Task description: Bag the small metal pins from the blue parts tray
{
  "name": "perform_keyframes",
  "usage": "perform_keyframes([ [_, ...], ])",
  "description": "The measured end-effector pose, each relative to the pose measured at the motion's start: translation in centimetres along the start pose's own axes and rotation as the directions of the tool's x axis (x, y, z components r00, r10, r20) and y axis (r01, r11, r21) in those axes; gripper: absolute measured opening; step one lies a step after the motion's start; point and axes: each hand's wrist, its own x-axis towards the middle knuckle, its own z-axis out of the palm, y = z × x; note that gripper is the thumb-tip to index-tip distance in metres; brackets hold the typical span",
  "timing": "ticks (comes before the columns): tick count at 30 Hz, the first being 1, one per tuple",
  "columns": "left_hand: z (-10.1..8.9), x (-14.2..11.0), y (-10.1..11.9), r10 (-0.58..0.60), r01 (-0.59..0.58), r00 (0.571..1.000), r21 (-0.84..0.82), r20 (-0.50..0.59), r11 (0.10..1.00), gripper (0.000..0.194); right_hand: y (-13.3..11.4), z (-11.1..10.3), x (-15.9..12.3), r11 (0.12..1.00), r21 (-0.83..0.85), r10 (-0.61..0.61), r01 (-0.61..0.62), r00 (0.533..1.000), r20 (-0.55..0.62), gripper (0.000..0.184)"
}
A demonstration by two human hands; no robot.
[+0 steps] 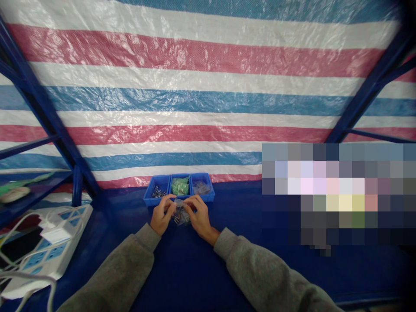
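Between them, my left hand (163,215) and my right hand (199,216) pinch the upper edge of a small clear plastic bag (180,215). Small dark and metallic pieces show through the plastic, too small to name. Right behind my fingers stand three joined blue bins. Dark, screw-like pieces lie in the left bin (147,196). Green packets (180,186) fill the middle one. In the right bin (208,198) are clear plastic bags (201,188).
A white power strip (61,264) with plugs and white cables lies at the left on the blue table (191,277). Blue metal posts (48,112) rise on both sides before a striped tarp (195,99). The right side is blurred into blocks.
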Motion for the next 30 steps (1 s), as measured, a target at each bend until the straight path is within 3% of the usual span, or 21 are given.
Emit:
perform_keyframes([
  [7,-0.3,0.2,0.0,0.122,-0.098,0.989,0.230,-0.089,0.968,0.033,-0.3,-0.1,-0.1,0.999,0.013,0.046,-0.046,0.998,-0.033,0.021],
  [9,-0.3,0.3,0.1,0.128,-0.086,0.981,0.257,-0.149,0.963,0.036,-0.1,-0.1,-0.1,0.993,0.051,0.109,-0.106,0.992,-0.069,0.025],
  [12,-0.4,0.3,0.0,0.152,-0.097,0.975,0.305,-0.162,0.948,0.026,0.5,0.0,0.2,0.954,0.185,0.264,-0.238,0.955,-0.135,0.030],
  [19,-0.8,0.5,-0.3,0.182,-0.139,0.982,0.437,-0.059,0.889,0.018,2.0,0.0,1.4,0.809,0.484,0.472,-0.335,0.860,-0.193,0.037],
  [24,-1.8,0.8,0.1,0.194,-0.239,0.971,0.513,0.142,0.824,0.014,2.4,0.0,1.6,0.727,0.608,0.554,-0.319,0.796,-0.244,0.053],
  [27,-2.2,1.0,0.1,0.218,-0.329,0.940,0.531,0.263,0.781,0.014,2.2,0.0,1.3,0.780,0.535,0.514,-0.324,0.820,-0.252,0.054],
  [30,-2.2,0.9,-0.3,0.218,-0.363,0.926,0.567,0.309,0.739,0.013,1.4,-0.1,0.8,0.919,0.278,0.356,-0.279,0.891,-0.282,0.033],
])
